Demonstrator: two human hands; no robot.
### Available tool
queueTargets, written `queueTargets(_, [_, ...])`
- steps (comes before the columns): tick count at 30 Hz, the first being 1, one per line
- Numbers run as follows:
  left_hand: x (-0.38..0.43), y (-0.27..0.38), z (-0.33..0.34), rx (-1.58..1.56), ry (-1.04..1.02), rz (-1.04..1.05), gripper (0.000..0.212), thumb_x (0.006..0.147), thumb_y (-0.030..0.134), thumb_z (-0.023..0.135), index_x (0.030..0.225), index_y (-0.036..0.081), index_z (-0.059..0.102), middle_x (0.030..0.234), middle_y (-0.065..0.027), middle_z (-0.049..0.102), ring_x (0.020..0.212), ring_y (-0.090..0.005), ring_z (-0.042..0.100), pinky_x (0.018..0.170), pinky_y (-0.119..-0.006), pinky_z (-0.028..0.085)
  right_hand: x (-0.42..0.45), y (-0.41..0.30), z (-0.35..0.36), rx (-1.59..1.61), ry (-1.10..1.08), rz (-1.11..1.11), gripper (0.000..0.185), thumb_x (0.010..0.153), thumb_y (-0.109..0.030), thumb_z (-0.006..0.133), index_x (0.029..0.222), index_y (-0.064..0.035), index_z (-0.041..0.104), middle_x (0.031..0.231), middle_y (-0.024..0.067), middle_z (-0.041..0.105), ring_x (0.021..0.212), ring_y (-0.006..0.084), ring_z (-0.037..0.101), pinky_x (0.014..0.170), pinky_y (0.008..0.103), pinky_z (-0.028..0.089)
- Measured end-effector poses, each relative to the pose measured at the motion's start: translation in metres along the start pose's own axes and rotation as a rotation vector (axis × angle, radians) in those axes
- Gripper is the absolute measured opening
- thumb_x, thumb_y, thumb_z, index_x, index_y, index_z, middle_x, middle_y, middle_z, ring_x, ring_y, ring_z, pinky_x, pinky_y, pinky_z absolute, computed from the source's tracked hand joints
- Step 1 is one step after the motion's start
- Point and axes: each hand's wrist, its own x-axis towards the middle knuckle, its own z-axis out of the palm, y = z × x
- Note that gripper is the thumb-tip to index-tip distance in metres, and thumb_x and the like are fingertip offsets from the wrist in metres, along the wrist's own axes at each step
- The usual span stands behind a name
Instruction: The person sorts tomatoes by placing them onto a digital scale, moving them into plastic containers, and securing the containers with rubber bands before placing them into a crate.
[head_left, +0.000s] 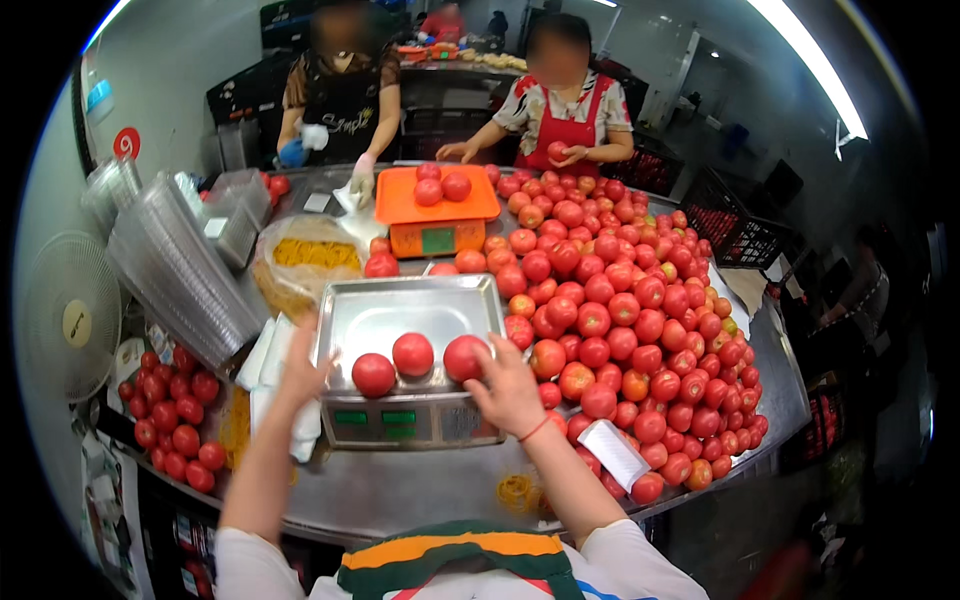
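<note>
A metal-topped digital scale (405, 307) stands before me on the steel table. Three red tomatoes rest along its front: a left tomato (373, 375), a middle tomato (412, 354) and a right tomato (461, 358). My right hand (506, 386) has its fingers and thumb around the right side of the right tomato. Blurred, my left hand (302, 367) is empty at the scale's left edge, above a stack of white plastic bags (270, 356). Green displays (397, 418) are lit on the scale's front; their digits are too small to read.
A large tomato heap (637, 322) covers the right side, with a folded paper (613, 454) on it. Leftward are clear plastic containers (176, 262), a bag of yellow rubber bands (315, 255) and more tomatoes (176, 409). Across the table, two people work near an orange scale (437, 236).
</note>
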Motion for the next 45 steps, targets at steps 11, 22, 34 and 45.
queueTargets(11, [0.151, -0.038, -0.316, 0.849, 0.033, -0.436, 0.045, 0.088, 0.040, 0.052, 0.112, 0.002, 0.060, 0.106, -0.0162, 0.062, 0.103, -0.0282, 0.057, 0.091, -0.038, 0.041, -0.123, 0.002, -0.064, 0.330, -0.088, 0.511, 0.029, 0.079, -0.004, 0.061, 0.107, 0.0021, 0.056, 0.109, 0.0156, 0.055, 0.098, 0.0247, 0.057, 0.083, 0.0308, 0.046])
queueTargets(22, [0.149, -0.126, -0.340, 0.054, 0.204, -0.614, 0.045, 0.085, 0.045, 0.058, 0.100, 0.003, 0.066, 0.092, -0.0041, 0.064, 0.086, -0.0139, 0.058, 0.081, -0.027, 0.042, -0.138, -0.010, -0.054, 0.366, -0.190, 0.638, 0.027, 0.082, -0.008, 0.060, 0.107, -0.0002, 0.057, 0.102, 0.0112, 0.058, 0.087, 0.0182, 0.060, 0.072, 0.0273, 0.050])
queueTargets(34, [0.035, 0.043, -0.175, 0.111, 0.607, 0.113, 0.023, 0.092, 0.014, 0.051, 0.107, -0.002, 0.057, 0.094, -0.0026, 0.059, 0.086, -0.0121, 0.056, 0.079, -0.025, 0.045, -0.063, -0.016, -0.025, 0.105, -0.003, 0.221, 0.034, 0.077, -0.008, 0.063, 0.110, -0.0028, 0.055, 0.105, 0.0141, 0.055, 0.098, 0.0283, 0.055, 0.083, 0.0342, 0.046])
queueTargets(45, [-0.165, 0.126, 0.044, 0.084, -0.321, 0.506, 0.036, 0.061, 0.000, 0.063, 0.095, 0.013, 0.066, 0.077, -0.0011, 0.060, 0.062, -0.0201, 0.057, 0.051, -0.030, 0.046, 0.002, 0.016, 0.014, 0.073, 0.047, 0.214, 0.057, 0.060, -0.019, 0.072, 0.112, -0.0078, 0.050, 0.110, 0.0164, 0.048, 0.102, 0.0337, 0.049, 0.089, 0.0387, 0.042])
